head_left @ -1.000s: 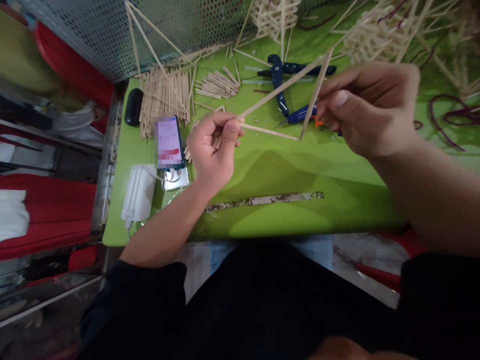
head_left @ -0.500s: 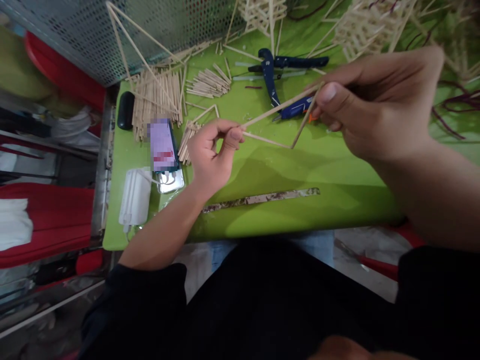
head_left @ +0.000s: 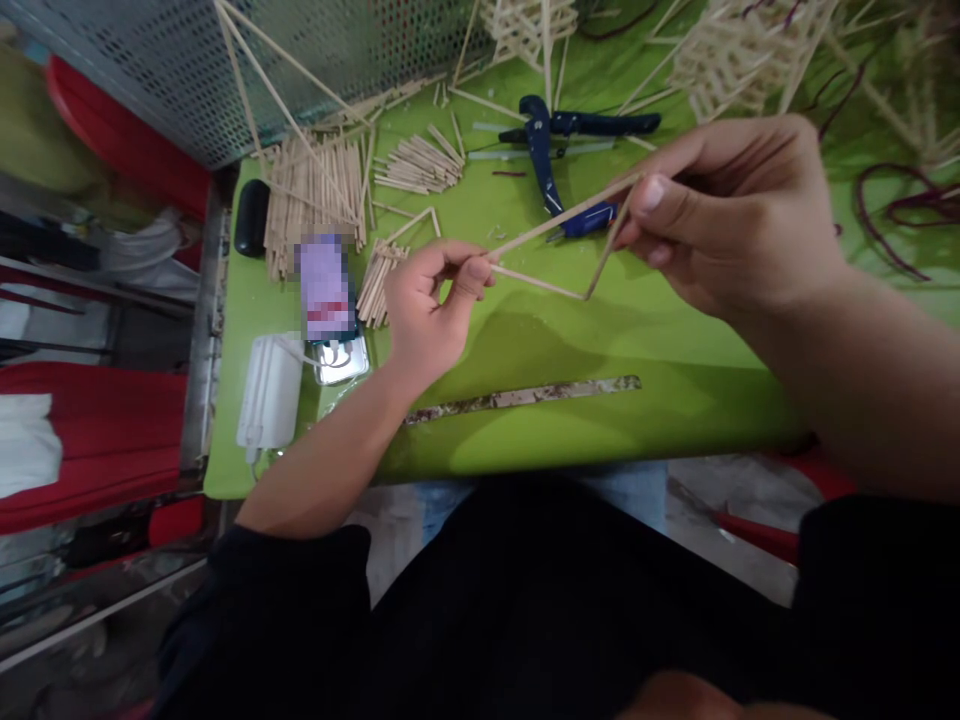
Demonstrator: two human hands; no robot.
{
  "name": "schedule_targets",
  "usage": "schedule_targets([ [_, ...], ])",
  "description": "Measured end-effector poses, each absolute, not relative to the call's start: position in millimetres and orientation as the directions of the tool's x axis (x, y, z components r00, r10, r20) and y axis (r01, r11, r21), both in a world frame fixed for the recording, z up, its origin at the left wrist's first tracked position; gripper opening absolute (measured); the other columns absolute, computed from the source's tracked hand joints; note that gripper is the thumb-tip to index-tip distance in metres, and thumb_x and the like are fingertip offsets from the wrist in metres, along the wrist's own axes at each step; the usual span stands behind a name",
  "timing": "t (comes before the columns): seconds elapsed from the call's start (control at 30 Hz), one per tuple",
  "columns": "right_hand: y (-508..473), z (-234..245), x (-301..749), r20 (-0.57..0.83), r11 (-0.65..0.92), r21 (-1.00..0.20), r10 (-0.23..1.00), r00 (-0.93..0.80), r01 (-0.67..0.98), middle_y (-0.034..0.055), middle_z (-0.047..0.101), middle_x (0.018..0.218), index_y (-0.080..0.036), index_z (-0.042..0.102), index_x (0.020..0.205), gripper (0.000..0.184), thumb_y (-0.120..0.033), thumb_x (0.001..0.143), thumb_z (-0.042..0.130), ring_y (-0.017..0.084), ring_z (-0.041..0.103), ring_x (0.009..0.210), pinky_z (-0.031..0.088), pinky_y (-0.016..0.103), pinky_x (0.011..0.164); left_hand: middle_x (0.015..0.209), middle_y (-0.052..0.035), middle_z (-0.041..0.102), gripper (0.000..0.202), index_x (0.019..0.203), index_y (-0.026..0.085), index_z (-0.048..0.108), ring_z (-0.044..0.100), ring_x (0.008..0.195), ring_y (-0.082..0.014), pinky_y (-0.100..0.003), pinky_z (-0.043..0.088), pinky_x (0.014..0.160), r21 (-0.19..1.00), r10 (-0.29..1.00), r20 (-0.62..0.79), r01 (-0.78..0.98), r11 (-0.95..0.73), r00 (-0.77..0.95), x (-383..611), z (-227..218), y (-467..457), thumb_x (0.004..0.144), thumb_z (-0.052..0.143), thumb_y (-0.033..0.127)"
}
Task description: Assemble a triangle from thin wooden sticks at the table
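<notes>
A triangle of thin wooden sticks (head_left: 564,221) is held up over the green table, one long side and two shorter ones. My left hand (head_left: 439,300) pinches its left corner between thumb and fingertips. At the upper right corner, my right hand (head_left: 739,215) pinches the sticks with thumb and forefinger. The lower corner hangs free between the hands. Behind the triangle lies a dark blue cutter (head_left: 541,150) with open handles. A blue glue gun (head_left: 589,220) is partly hidden behind the sticks and my right hand.
Several stick piles (head_left: 315,195) lie at the left, near a phone (head_left: 327,290), a white power bank (head_left: 270,392) and a black case (head_left: 252,218). A stained flat strip (head_left: 525,396) lies near the table's (head_left: 675,410) front edge. Stick lattices (head_left: 739,60) stand at the back.
My right hand has shifted slightly left and turned a little at the wrist. My left hand has moved slightly right. Both still pinch the triangle.
</notes>
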State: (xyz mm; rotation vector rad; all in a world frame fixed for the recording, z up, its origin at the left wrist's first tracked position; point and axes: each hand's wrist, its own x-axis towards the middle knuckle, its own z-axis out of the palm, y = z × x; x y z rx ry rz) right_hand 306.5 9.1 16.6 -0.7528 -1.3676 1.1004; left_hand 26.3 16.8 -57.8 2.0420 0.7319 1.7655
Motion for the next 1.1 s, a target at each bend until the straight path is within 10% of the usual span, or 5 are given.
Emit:
schedule_targets([
  [0.43,-2.6,37.6,313.5,0.454,0.463,-0.886,0.880,-0.140,0.037,0.0042,0.086,0.088,-0.036,0.102,0.103,0.012,-0.048,0.101,0.106,0.014,0.064,0.062,0.048,0.041,0.058,0.081,0.0035,0.080,0.017,0.111,0.034,0.087,0.076,0.066,-0.0097,-0.021,0.053,0.052,0.544,0.558,0.827,0.160,-0.824,0.064,27.6,-48.4,15.4,0.122,0.081,0.045],
  [1.1,7.6,25.6,311.2,0.375,0.382,-0.924,0.913,-0.161,0.017,0.0047,0.081,0.072,-0.027,0.097,0.089,0.041,-0.065,0.089,0.111,0.010,0.054,0.050,0.035,0.038,0.046,0.080,0.0019,0.078,0.037,0.105,0.029,0.085,0.075,0.064,-0.0090,-0.019,0.058,0.054,0.577,0.613,0.780,0.233,-0.783,0.127,22.2,-64.3,20.8,0.120,0.077,0.062],
])
